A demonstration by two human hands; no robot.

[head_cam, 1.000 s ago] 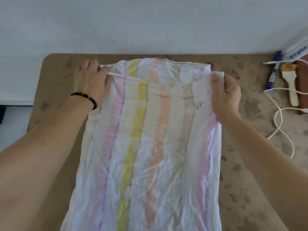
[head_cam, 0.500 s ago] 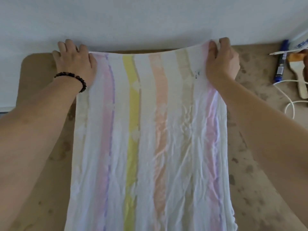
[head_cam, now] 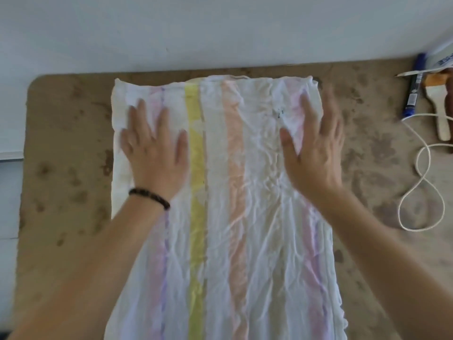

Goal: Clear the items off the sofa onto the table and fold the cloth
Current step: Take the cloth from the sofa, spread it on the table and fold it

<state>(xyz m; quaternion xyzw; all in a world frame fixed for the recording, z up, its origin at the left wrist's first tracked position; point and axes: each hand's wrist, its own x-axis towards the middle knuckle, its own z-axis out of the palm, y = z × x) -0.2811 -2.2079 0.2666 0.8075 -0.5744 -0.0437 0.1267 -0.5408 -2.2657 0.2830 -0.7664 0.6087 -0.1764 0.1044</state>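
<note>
Head view: left hand, right hand blurred, flat on cloth; near end cropped.

left grip and right grip flat, palms down, side by side

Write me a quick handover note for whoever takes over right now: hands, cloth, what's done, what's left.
Left hand: open, flat on the striped cloth.
Right hand: open, flat on it too.
Cloth lies spread on the brown table, wrinkled, near end out of view.
Already on the table, right side: marker, brush, white cable.
To do: fold the cloth; sofa not in view.
</note>
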